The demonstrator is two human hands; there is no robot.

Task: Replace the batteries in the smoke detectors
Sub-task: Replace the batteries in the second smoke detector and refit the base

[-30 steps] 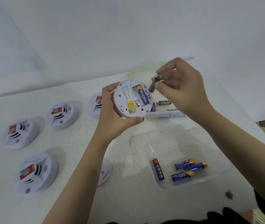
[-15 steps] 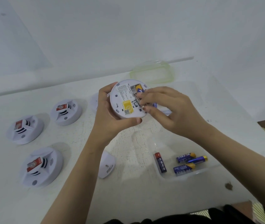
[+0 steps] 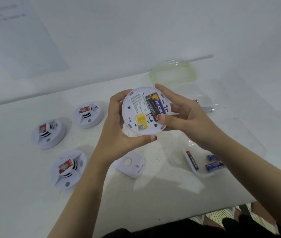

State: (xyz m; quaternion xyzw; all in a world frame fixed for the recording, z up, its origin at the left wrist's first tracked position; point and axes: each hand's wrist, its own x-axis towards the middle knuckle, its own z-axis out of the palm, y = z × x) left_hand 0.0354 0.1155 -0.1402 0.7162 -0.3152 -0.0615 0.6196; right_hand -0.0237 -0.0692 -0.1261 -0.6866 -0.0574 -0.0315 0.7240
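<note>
A: What changed?

B: The left hand (image 3: 119, 133) keeps the detector (image 3: 146, 111) cupped above the table (image 3: 153, 194), fingers spread round its rim. A second ago the right hand (image 3: 186, 115) pinched a loose battery; now both batteries (image 3: 154, 107) sit in the bay, its thumb pressing there.

A: Meaning?

B: Likely cover (image 3: 130, 164) next.

A: Containers?

B: The tray (image 3: 203, 174) holds spare cells (image 3: 214, 166).
</note>
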